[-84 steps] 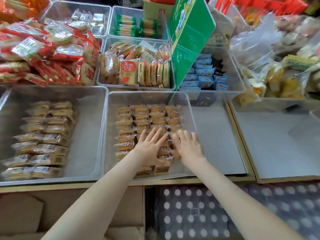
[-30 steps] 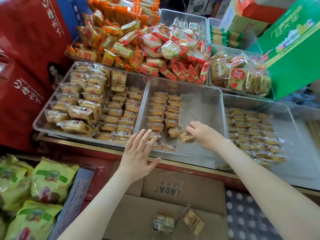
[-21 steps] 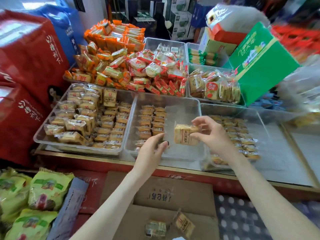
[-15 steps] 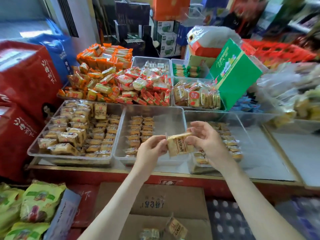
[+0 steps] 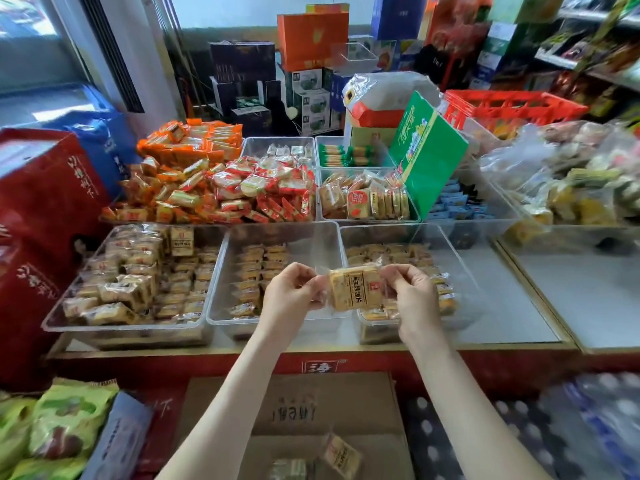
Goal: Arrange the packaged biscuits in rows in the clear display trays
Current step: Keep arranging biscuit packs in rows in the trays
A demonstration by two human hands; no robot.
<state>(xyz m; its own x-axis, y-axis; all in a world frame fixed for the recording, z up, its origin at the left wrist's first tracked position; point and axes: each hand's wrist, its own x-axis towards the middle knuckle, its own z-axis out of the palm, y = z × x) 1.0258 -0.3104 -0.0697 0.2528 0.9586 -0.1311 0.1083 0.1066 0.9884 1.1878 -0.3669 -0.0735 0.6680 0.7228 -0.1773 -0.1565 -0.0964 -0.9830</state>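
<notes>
Centrally, one biscuit packet (image 5: 349,289) held up between both hands, left hand (image 5: 291,292) pinching its left edge, right hand (image 5: 412,292) pinching its right (fingers curled), above the clear display trays (image 5: 221,306).

Retail snack shop was indicated: clear display trays (image 5: 311,237) of packaged biscuits (image 5: 135,289) were laid on a counter (image 5: 519,306), gift boxes (image 5: 311,39) stacked behind, stocked shelves (image 5: 588,46) at right.

Tilted green box (image 5: 429,157), orange gift bag (image 5: 311,39) at back, red crate (image 5: 512,107) right, cardboard box (image 5: 294,407) below, green snack bags (image 5: 69,417)
</notes>
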